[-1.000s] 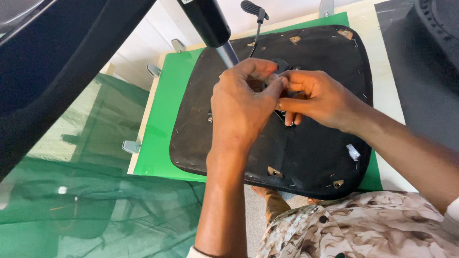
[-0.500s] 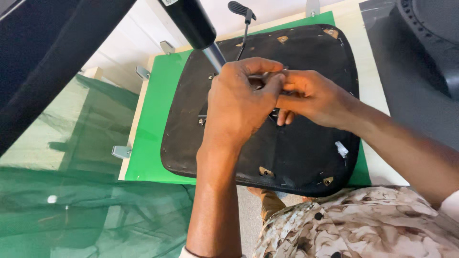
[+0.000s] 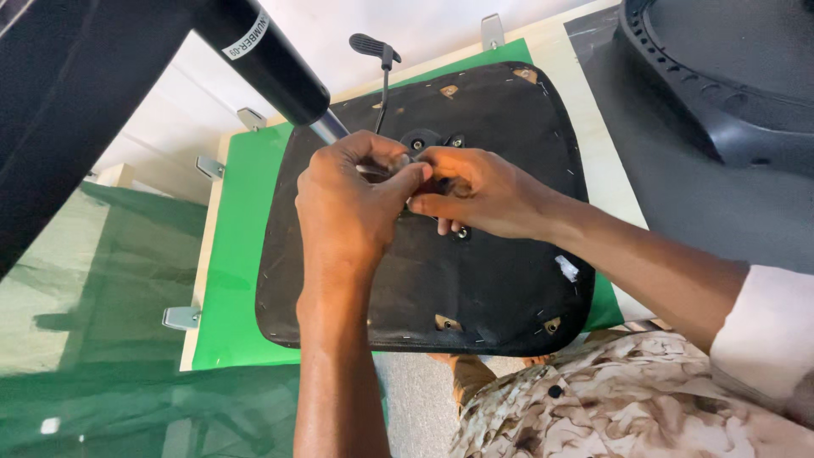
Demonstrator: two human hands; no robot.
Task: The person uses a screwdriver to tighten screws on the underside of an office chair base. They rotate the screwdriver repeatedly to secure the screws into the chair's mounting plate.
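Left hand (image 3: 352, 208) and right hand (image 3: 483, 191) curled together, fingertips meeting, over black seat underside (image 3: 475, 288)

Both hands hide the metal part on the seat underside (image 3: 475, 288).

Seat underside (image 3: 475, 297): matt black cloth, stapled at edges.
Gas cylinder (image 3: 267, 59): glossy black metal.
Mat (image 3: 233, 280): smooth green plastic.
Table (image 3: 606, 161): pale wood.
Lever handle (image 3: 370, 44): matt black plastic.
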